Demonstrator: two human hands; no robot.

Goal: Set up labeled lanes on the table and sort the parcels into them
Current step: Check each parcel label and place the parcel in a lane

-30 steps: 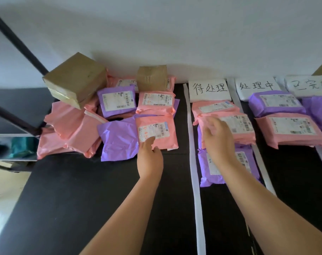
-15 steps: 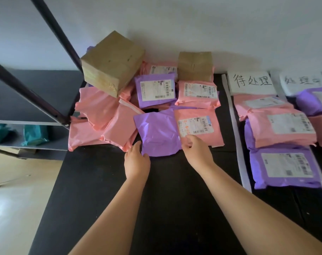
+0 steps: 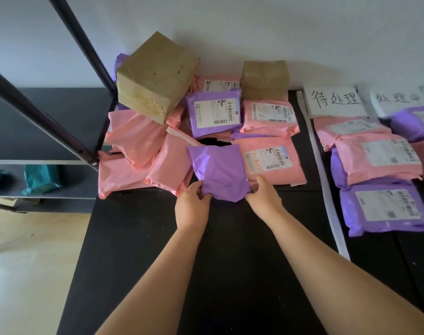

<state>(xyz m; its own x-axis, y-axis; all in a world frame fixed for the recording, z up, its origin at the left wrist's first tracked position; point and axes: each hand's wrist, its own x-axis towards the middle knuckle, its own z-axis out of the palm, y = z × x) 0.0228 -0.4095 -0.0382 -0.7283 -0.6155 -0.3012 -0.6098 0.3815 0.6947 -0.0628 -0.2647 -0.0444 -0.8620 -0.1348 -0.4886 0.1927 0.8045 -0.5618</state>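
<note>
Left hand (image 3: 192, 206) and right hand (image 3: 264, 198) both grip one purple parcel (image 3: 220, 172) at the near edge of the unsorted heap. The left pinches its lower-left corner, thumb on top. The right holds the lower-right corner, with its fingertips tucked out of sight under the wrapper. The parcel's upward face is blank and creased. Its right edge overlaps a labelled pink parcel (image 3: 271, 160); the orange handwriting there is too blurred to read surely. Whether the purple parcel is lifted or rests on the black tabletop (image 3: 138, 250), cannot tell.

Heap behind: a large cardboard box (image 3: 155, 76) sits tilted on pink mailers and hides most of something purple behind it. A smaller cardboard box (image 3: 265, 79) stands against the wall. A labelled purple mailer (image 3: 214, 112) lies between the two boxes.

Right of the heap, a white tape strip (image 3: 319, 160) runs down the tabletop. Beyond it a sheet reading 待处理 (image 3: 335, 100) heads a lane of overlapping parcels, the nearest a purple one (image 3: 385, 209). The next sheet (image 3: 397, 99) is cut off by the frame edge, and the parcels below it are only partly in view.

Far left, a teal packet (image 3: 41, 178) lies on a dim shelf (image 3: 48, 163).
</note>
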